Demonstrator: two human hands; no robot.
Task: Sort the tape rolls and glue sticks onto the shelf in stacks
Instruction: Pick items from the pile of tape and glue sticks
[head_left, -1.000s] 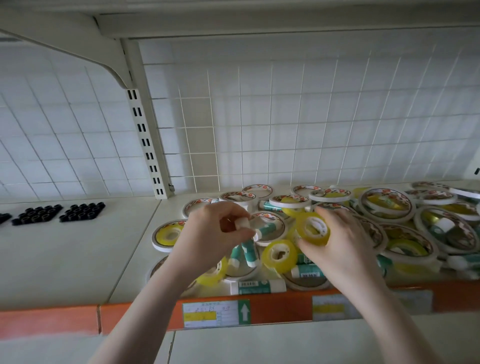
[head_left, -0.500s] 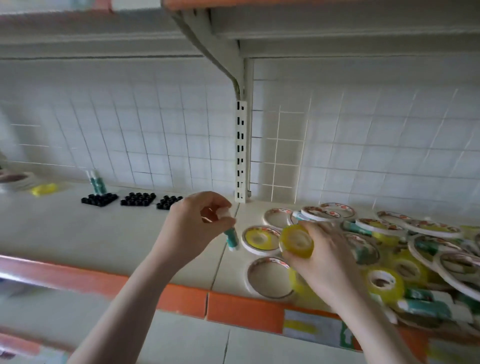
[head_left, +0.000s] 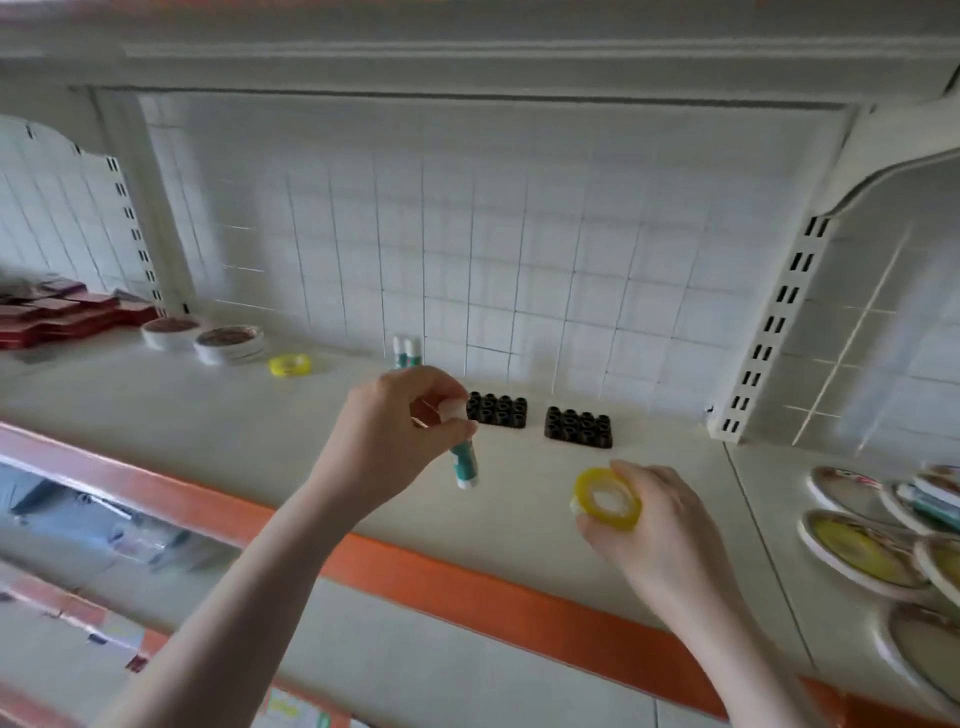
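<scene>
Two grips closed | left hand (head_left: 387, 431) pinches glue stick (head_left: 464, 461) | right hand (head_left: 657, 525) clasps yellow tape roll (head_left: 607, 500)

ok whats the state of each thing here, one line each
left hand: pinches a glue stick
glue stick: held above the shelf, tilted
right hand: grips a yellow tape roll
yellow tape roll: held, hole facing the camera
two glue sticks: upright at the back wall
loose yellow roll: flat on the shelf
</scene>
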